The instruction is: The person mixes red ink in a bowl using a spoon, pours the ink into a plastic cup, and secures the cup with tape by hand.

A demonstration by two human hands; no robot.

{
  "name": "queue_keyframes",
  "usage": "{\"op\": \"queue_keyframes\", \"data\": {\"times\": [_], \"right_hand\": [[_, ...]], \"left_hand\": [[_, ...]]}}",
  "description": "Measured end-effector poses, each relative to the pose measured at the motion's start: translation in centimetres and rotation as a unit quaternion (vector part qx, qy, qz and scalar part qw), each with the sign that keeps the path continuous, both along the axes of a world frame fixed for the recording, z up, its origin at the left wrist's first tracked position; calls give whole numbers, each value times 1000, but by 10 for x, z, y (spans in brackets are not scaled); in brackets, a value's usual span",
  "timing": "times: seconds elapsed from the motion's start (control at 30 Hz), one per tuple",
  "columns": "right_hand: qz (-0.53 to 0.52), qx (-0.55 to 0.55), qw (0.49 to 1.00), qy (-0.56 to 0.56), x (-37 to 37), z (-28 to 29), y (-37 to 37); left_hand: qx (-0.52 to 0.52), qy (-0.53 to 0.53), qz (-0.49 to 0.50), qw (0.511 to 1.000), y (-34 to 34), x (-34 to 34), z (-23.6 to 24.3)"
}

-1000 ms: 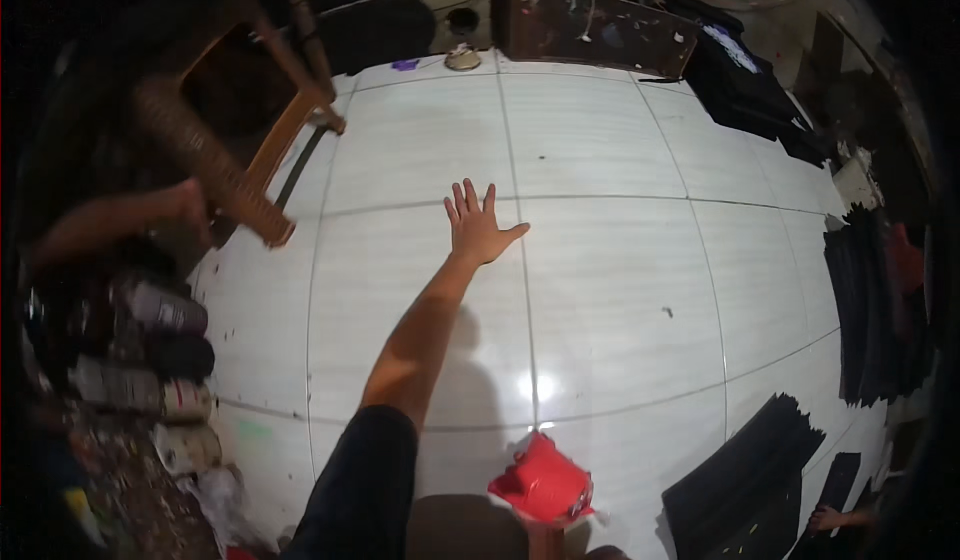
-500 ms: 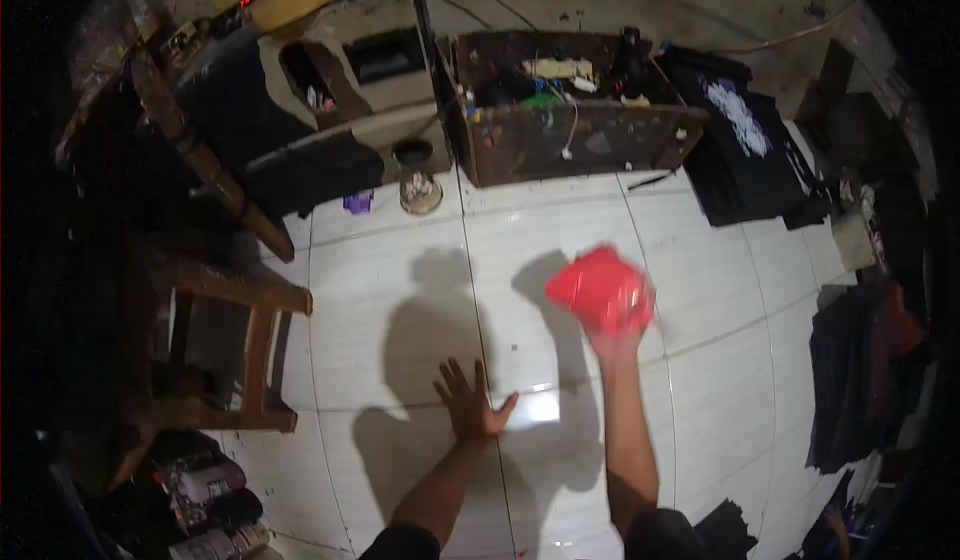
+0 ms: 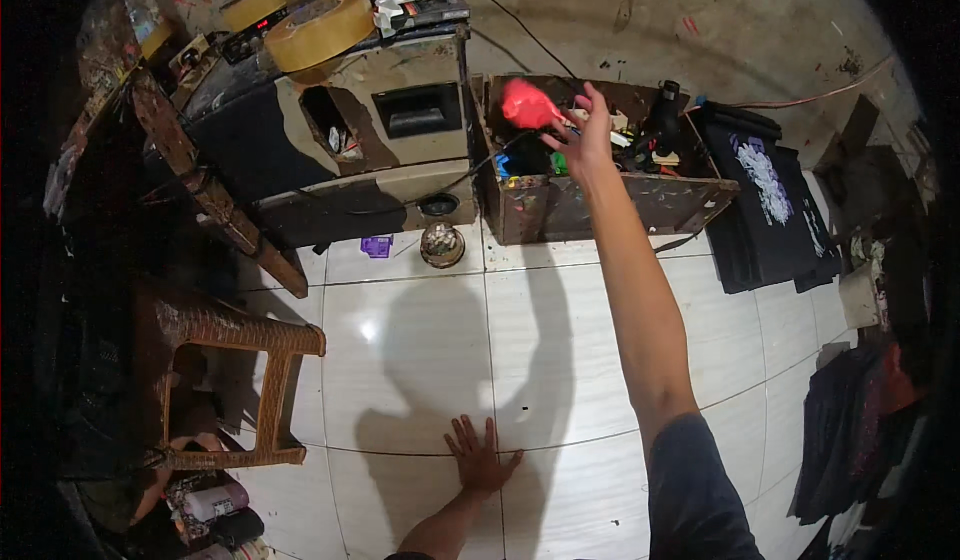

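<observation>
Over the brown wooden box (image 3: pixel 600 207) is a crumpled red bundle (image 3: pixel 530 106), shiny like plastic and smeared by motion; its exact kind is not clear. My right hand (image 3: pixel 592 140) reaches to the box with fingers spread, just right of the red bundle. The bundle looks apart from the palm, near the fingertips. Flat on the white tiled floor, my left hand (image 3: pixel 481 462) lies with its fingers spread and holds nothing. Inside the box, several mixed items show, among them a dark tool (image 3: pixel 664 125).
A paint-stained cabinet (image 3: pixel 355 175) bears a large tape roll (image 3: pixel 318 32). In front stand a small round jar (image 3: pixel 441 247) and a purple plastic piece (image 3: pixel 376 247). Folded black cloth (image 3: pixel 760 195) lies right of the box; a brown stool (image 3: pixel 245 334) stands at left.
My right hand has moved forward from above the floor to the box, and its fingers have opened off the red bundle. The left hand stays on the floor; the view has shifted.
</observation>
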State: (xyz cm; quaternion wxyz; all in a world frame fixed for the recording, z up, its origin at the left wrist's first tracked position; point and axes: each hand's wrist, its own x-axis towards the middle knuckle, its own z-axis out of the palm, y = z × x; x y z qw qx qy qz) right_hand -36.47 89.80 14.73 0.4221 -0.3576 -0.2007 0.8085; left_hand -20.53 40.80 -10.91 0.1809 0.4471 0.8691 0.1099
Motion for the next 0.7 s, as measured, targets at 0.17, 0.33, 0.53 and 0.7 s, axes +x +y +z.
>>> {"op": "queue_keyframes", "data": {"times": [0.17,0.33,0.53,0.7], "right_hand": [[-20,409,875,-258,124,-94,-176],[177,349,710,-586,402,-238,-562],[319,380,462,-735,493,-239,-745],[248,469,486,-695,494,-256,-772]], "left_hand": [[-54,31,12,998,-17,3,-1],[1,34,9,999,-17,6,0],[82,42,6,996,-13,16,-11],[300,-38,61,951,-57,-11,-50]]}}
